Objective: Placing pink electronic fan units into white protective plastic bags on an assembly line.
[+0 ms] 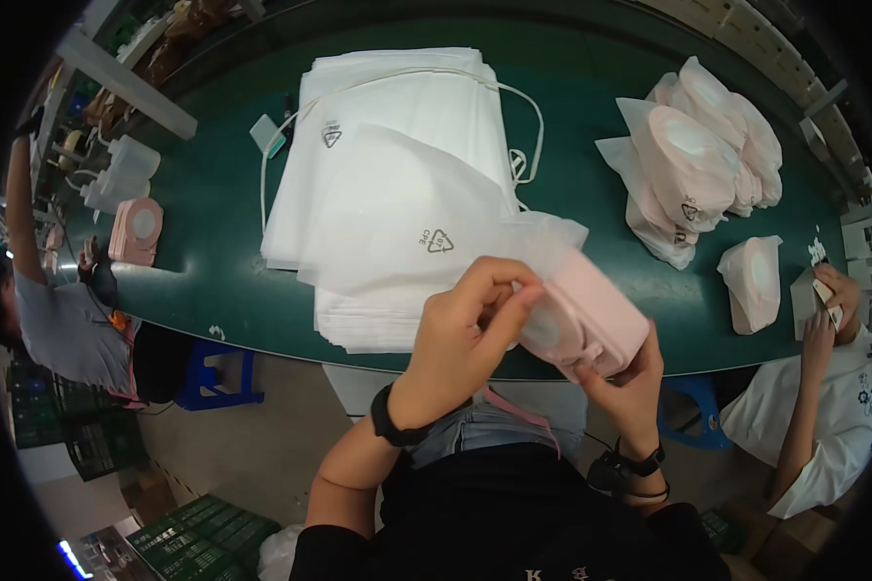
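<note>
My right hand (632, 382) grips a pink, rounded, boxy device (606, 310) from below, tilted above the table's near edge. A pale round disc shows on the device's face. My left hand (480, 334) is closed in a pinch at the device's upper left, where a frosted plastic bag (552, 237) meets it. How far the bag covers the device is hard to tell. Just beyond my hands lies a thick stack of white plastic bags (397, 107), the top one (378, 218) skewed and creased.
A white cord (407, 72) crosses the stack. Bagged pink devices (693, 160) are heaped at the right, one bagged device (751, 281) apart. Unbagged pink devices (138, 232) stand at the left of the green table (213, 281). Co-workers sit at both sides, one co-worker's hands (828, 310) holding a white piece.
</note>
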Available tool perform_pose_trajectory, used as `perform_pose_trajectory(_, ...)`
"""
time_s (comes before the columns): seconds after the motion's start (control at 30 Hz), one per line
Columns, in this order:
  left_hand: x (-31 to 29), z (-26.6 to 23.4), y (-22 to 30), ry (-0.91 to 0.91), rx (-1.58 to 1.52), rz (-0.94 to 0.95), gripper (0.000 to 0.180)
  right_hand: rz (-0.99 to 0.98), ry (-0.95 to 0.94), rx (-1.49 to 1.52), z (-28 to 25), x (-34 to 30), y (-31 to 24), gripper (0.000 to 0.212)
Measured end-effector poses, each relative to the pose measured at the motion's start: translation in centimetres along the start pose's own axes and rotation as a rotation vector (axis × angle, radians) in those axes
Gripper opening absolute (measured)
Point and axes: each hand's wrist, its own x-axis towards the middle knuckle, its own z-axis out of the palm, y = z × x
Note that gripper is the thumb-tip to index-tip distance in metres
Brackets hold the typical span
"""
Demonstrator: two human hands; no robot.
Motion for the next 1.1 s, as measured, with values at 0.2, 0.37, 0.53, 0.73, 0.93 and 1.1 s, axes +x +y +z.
perform_pose_trajectory(0.2, -1.8, 2.6, 0.8, -0.027, 0.551, 0.517, 0.025, 0.379, -0.002, 0.657, 0.6, 1.0, 0.1, 0.055)
perform_pose_trajectory(0.37, -2.3, 2.8, 2.1, -0.014, 0.525, 0.588, 0.028, 0.182, 0.155, 0.335, 0.2, -0.5, 5.1, 0.052)
perform_pose_trajectory(0.53, -2.9, 4.3, 2.5, -0.171, 0.366, 0.656, 0.023, 0.016, -0.093, -0.237, 2.1, -0.5, 3.9, 0.042)
perform_pose_trajectory(0.73, -3.2, 2.8, 3.5, -0.267, -0.023, 0.496, 0.015, 0.193, -0.495, -0.001, 3.9, 1.7, 0.7, 0.045)
perform_pose_trajectory(0.93, -0.5, -7.6, 7.3, 0.295, -0.168, 0.358, 0.013, -0.303, -0.72, -0.555, 5.4, 3.8, -7.5, 0.046)
perform_pose_trajectory(1.1, 0.6, -6.8, 11.4, 0.304, -0.221, 0.516, 0.013, -1.343, -0.225, -0.53, 6.2, 4.5, -9.9, 0.017)
